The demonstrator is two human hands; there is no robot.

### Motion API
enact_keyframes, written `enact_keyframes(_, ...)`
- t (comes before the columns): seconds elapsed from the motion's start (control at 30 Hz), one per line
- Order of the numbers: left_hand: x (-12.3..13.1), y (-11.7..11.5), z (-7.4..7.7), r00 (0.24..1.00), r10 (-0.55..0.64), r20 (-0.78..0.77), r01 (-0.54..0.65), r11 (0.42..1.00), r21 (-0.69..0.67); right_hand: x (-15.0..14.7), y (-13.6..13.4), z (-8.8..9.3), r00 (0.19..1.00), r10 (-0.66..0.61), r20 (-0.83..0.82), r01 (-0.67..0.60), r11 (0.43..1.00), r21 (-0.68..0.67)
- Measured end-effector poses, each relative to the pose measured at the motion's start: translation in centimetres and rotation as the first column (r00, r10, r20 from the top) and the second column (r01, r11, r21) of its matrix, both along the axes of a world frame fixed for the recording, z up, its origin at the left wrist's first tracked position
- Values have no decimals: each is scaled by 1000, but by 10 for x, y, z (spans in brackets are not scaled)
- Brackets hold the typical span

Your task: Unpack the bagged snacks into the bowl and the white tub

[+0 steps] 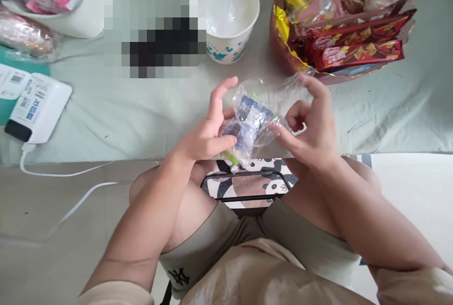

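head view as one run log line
left hand: holding clear packet | right hand: touching its film | white cup: beyond packet | snack bowl: right of cup

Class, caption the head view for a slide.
Left hand and right hand hold a clear wrapper near a white tub.

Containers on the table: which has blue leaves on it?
The middle white tub; the left white container shows plain walls, the right bowl is reddish.
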State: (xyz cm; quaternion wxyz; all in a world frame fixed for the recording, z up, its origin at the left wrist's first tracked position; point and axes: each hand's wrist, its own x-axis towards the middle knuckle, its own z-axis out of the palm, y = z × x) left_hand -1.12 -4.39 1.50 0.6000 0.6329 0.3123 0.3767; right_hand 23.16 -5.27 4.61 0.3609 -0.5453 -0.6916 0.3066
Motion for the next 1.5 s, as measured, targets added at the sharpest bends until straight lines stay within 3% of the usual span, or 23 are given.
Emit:
enact_keyframes(0.07, 2, 1, -2, 998, -64, 5, 64, 998, 17, -4, 2, 4, 997, -48, -54, 46, 998, -44)
enact_keyframes(0.2, 6, 4, -5, 1000, 15, 15, -14, 999, -30, -5, 5, 5, 974, -180, -140, 174, 983, -52)
enact_keyframes(0.37, 8, 8, -4, 999, 13, 45, -6, 987, -158, -6, 2, 5, 926, -218, -307, 167, 969, -184)
enact_keyframes(0.5, 10, 10, -5, 996, 74, 47, -65, 983, -172, -6, 0, 6, 881, -176, -439, 148, 984, -98)
enact_keyframes(0.57, 12, 10, -6, 989, 144, 37, -136, 975, -177, -7, -1, 3, 913, -112, -393, 144, 988, 53)
enact_keyframes(0.7, 16, 9, -7, 974, 223, 40, -214, 964, -157, -12, -4, -9, 990, 137, -39, -115, 930, 350)
enact_keyframes(0.8, 19, 11, -5, 960, 255, 114, -234, 958, -168, -18, -10, -14, 981, 103, 163, -169, 863, 476)
enact_keyframes(0.9, 18, 13, -2, 915, 349, 203, -289, 917, -275, -21, -16, -12, 964, 173, 201, -260, 771, 581)
enact_keyframes(1.03, 14, 16, -4, 849, 463, 253, -386, 872, -301, -21, -19, -8, 856, 496, 147, -484, 668, 566)
enact_keyframes(1.1, 13, 16, -9, 869, 454, 197, -421, 887, -188, -21, -17, -6, 857, 516, 4, -435, 717, 545)
enact_keyframes(1.2, 14, 14, -18, 913, 400, 80, -403, 915, 21, -20, -11, -4, 953, 261, -153, -199, 923, 330)
enact_keyframes(1.27, 18, 11, -21, 927, 369, 59, -372, 927, 50, -18, -6, -2, 980, 131, -151, -109, 983, 145)
enact_keyframes(1.33, 22, 9, -20, 933, 352, 76, -352, 936, -16, -18, -2, -2, 985, 106, -135, -89, 988, 126)
enact_keyframes(1.5, 28, 7, -9, 929, 344, 138, -311, 926, -214, -22, 0, -12, 972, 180, -149, -117, 925, 361)
